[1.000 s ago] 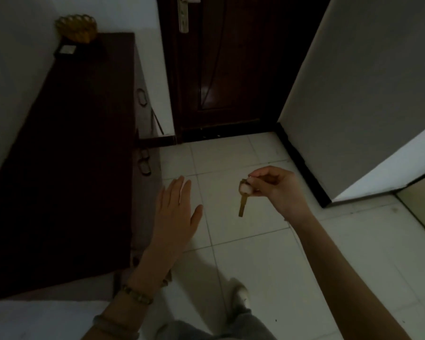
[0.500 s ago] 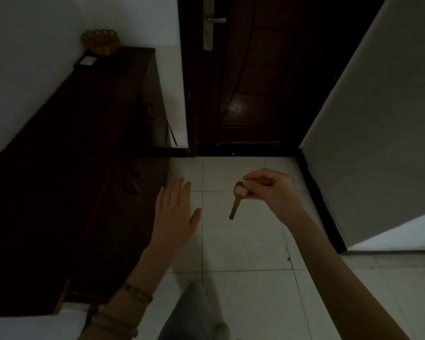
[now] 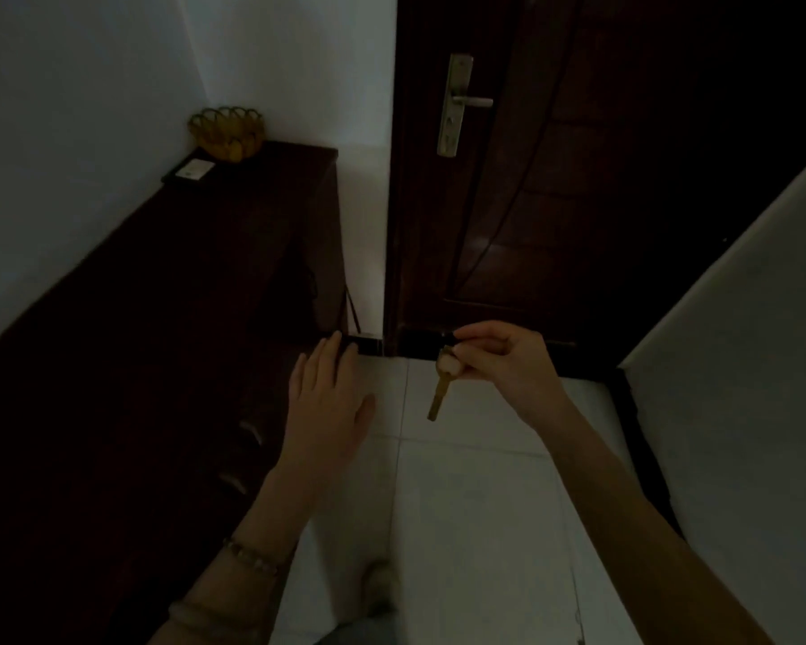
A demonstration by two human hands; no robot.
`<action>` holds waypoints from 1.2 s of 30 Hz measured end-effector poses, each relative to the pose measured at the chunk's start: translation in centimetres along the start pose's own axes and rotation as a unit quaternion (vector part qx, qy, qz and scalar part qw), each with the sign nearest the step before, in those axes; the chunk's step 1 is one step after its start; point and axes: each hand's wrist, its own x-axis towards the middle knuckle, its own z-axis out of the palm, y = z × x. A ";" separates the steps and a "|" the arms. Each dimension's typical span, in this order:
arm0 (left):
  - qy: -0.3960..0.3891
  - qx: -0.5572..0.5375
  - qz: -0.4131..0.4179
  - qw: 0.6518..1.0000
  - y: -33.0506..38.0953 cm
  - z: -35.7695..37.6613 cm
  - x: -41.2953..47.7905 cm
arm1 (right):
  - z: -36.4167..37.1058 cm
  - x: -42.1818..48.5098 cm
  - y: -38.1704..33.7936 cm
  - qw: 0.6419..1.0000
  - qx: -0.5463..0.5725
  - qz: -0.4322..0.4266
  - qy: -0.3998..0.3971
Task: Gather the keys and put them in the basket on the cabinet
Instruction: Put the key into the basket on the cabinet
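Pinching the head of a brass key (image 3: 439,397) between thumb and fingertips, the right hand (image 3: 508,365) lets the blade hang over the tiled floor (image 3: 475,505). The left hand (image 3: 329,407) is flat, fingers spread, empty. The basket (image 3: 226,132) sits at the cabinet's (image 3: 233,235) far end, well apart from the key.

Right hand (image 3: 513,370) pinches a brass key (image 3: 440,395) by its head, blade hanging down over the tiled floor (image 3: 475,505). Left hand (image 3: 329,412) flat, spread, empty. Yellow basket (image 3: 226,132) stands at the cabinet's (image 3: 168,295) far corner.
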 end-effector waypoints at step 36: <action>0.019 0.172 -0.267 0.948 -17.5 9.4 45.5 | 14.1 60.5 -3.1 0.949 0.005 -0.040 -0.312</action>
